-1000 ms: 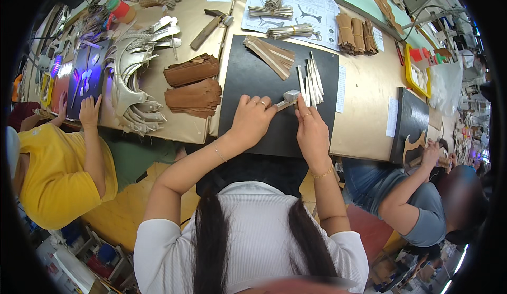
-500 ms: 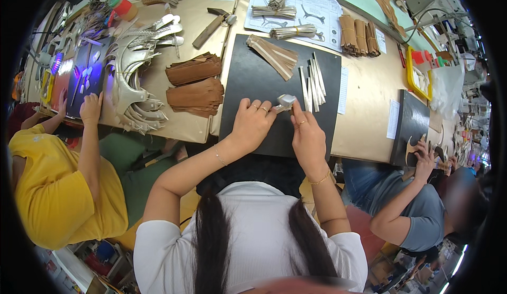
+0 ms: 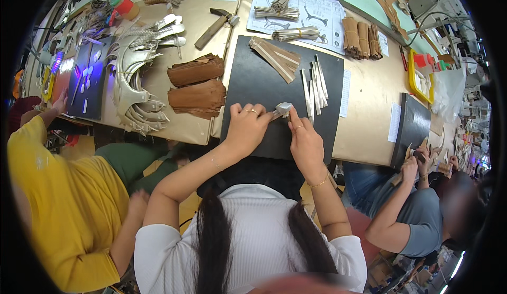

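Over the near part of a black board [image 3: 248, 72], my two hands work on a small silver strap piece [image 3: 283, 109]. My left hand [image 3: 246, 131] is closed on its narrow left end, the fingertips pinched together. My right hand [image 3: 307, 145] has its thumb and index finger against the wider silver end; its other fingers are curled. Just beyond lie several thin silver-white strips [image 3: 317, 83], roughly side by side. Farther off on the same board, brown strips with pale edges [image 3: 274, 57] are fanned out.
Left of the board are two stacks of brown leather pieces [image 3: 196, 85], a hammer [image 3: 216, 28] and silver strap parts [image 3: 127, 77]. Bundled strips [image 3: 294, 33] lie on a drawing sheet [image 3: 330, 17]. A yellow tray [image 3: 420, 83] stands right. Co-workers sit at both sides.
My left hand has shifted slightly left, with the silver piece still between both hands. The left co-worker's arm has drawn back from the table. The right co-worker's hands have come together.
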A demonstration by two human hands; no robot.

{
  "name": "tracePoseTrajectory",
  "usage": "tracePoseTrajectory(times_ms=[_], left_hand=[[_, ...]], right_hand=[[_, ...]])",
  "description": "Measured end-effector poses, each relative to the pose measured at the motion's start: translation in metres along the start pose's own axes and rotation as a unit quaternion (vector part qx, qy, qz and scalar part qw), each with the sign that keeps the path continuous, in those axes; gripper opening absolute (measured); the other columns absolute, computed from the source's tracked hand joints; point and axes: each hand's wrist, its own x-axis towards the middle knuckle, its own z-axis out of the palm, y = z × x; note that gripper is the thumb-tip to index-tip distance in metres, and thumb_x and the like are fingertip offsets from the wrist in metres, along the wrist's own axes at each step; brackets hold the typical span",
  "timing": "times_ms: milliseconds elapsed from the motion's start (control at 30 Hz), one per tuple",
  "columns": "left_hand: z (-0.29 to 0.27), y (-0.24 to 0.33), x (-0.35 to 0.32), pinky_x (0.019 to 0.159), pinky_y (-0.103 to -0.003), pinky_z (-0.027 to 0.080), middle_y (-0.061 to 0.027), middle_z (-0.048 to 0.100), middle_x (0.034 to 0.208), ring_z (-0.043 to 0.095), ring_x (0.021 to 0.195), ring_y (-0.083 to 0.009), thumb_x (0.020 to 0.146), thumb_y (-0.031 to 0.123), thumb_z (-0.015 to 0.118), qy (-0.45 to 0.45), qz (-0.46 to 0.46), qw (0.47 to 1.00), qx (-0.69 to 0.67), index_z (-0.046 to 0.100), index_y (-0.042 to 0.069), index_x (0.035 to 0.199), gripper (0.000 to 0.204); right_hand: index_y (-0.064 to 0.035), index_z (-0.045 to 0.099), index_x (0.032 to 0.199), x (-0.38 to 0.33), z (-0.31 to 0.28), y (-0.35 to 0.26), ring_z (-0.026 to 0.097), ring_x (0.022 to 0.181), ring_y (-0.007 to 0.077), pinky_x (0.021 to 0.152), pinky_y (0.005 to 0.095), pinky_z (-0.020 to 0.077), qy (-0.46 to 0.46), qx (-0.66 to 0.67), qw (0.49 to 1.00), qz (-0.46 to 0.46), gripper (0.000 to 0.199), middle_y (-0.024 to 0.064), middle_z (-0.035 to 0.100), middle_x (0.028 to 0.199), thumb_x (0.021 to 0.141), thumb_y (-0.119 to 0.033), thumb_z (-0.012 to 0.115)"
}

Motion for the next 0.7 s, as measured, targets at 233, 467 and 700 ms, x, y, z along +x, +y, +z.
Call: tracePoseTrajectory(times_ms=[233, 467, 700], left_hand=[[-0.001, 0.002, -0.005, 0.086, -0.042, 0.035, -0.001, 0.062, 0.094, 0.059, 0.089, -0.0203, 0.085, 0.011, 0.068, -0.003, 0.034, 0.998, 0.06, 0.073, 0.013, 0.103, 0.019], [-0.01, -0.004, -0.01, 0.086, -0.044, 0.035, -0.002, 0.062, 0.096, 0.059, 0.091, -0.0199, 0.087, 0.011, 0.064, -0.025, -0.031, 0.998, -0.049, 0.072, 0.01, 0.105, 0.02], [-0.009, 0.002, -0.014, 0.085, -0.044, 0.034, 0.0007, 0.062, 0.096, 0.059, 0.09, -0.0192, 0.085, 0.013, 0.07, -0.001, 0.037, 0.995, 0.094, 0.073, 0.015, 0.104, 0.02]], right_hand=[[-0.0151, 0.057, 0.143, 0.0, -0.004, 0.003, 0.066, 0.07, 0.0302, 0.062, 0.0411, 0.0548, 0.038, 0.023, 0.999, -0.025, 0.044, 0.0091, 0.062, 0.09, 0.099, -0.016, 0.06], [-0.0156, 0.056, 0.143, 0.001, -0.001, 0.003, 0.067, 0.07, 0.0301, 0.061, 0.0414, 0.0548, 0.009, -0.001, 1.0, -0.006, 0.045, 0.0089, 0.063, 0.091, 0.099, -0.015, 0.06], [-0.0152, 0.056, 0.143, -0.006, 0.003, -0.007, 0.067, 0.069, 0.03, 0.061, 0.0415, 0.055, -0.012, 0.03, 0.998, -0.046, 0.045, 0.0088, 0.063, 0.091, 0.098, -0.016, 0.061]])
